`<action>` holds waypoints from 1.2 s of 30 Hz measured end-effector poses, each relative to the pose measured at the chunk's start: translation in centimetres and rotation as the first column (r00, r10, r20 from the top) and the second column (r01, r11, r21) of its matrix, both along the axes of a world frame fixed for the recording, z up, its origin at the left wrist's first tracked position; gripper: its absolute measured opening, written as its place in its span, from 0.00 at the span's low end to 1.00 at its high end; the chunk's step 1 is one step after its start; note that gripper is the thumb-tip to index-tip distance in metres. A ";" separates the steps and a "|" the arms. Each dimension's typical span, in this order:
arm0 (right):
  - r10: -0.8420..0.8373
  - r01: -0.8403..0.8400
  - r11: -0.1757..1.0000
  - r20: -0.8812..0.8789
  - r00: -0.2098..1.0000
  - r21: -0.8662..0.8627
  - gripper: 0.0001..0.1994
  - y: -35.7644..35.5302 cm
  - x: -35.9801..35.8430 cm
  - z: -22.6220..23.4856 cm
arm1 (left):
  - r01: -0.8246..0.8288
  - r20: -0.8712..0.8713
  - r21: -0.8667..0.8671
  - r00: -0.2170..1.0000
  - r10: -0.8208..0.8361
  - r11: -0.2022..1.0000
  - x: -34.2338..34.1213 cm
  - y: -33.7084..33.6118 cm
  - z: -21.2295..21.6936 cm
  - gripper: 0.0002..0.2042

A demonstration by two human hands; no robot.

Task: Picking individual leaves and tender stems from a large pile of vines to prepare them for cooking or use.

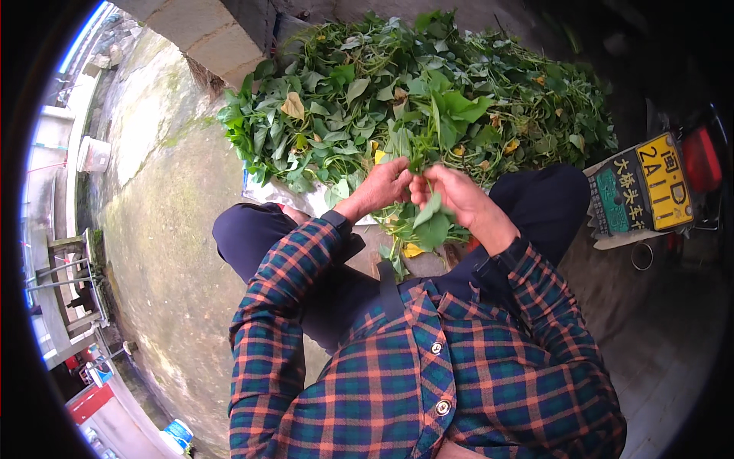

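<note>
A big pile of green leafy vines point(413, 92) lies on the ground in front of me, with a few yellowed leaves among it. My left hand point(382, 186) and my right hand point(455, 195) meet over my knees, both closed on one leafy stem point(430, 223). The stem's green leaves hang down below my right hand. My left fingers pinch the stem near its upper end, right beside the right thumb. Both forearms wear plaid sleeves.
A concrete floor point(168, 229) with moss spreads to the left. A block wall point(206, 30) rises behind the pile. At the right stands a vehicle's rear with a yellow plate point(665, 180) and a red lamp point(699, 157). A white bucket point(93, 155) sits far left.
</note>
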State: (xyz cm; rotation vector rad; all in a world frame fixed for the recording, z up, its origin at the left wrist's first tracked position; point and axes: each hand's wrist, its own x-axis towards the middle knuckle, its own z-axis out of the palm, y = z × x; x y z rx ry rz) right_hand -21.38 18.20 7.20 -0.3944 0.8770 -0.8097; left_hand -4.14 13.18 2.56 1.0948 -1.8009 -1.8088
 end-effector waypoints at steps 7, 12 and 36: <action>-0.230 -0.552 0.750 -0.927 0.296 -0.363 0.05 2.3 -1.4 -0.8 | -0.098 -0.004 -0.076 0.995 0.098 0.992 0.6 0.2 -0.2 0.13; -0.718 -0.611 0.470 -0.678 0.155 -0.637 0.05 1.3 -2.4 -1.0 | -0.031 0.005 -0.239 0.999 0.033 0.971 0.6 0.6 0.3 0.13; 0.240 -0.244 0.965 -0.050 0.970 -0.094 0.15 2.0 1.3 6.0 | -0.005 0.033 -0.352 0.999 0.018 0.936 2.6 1.0 -1.2 0.13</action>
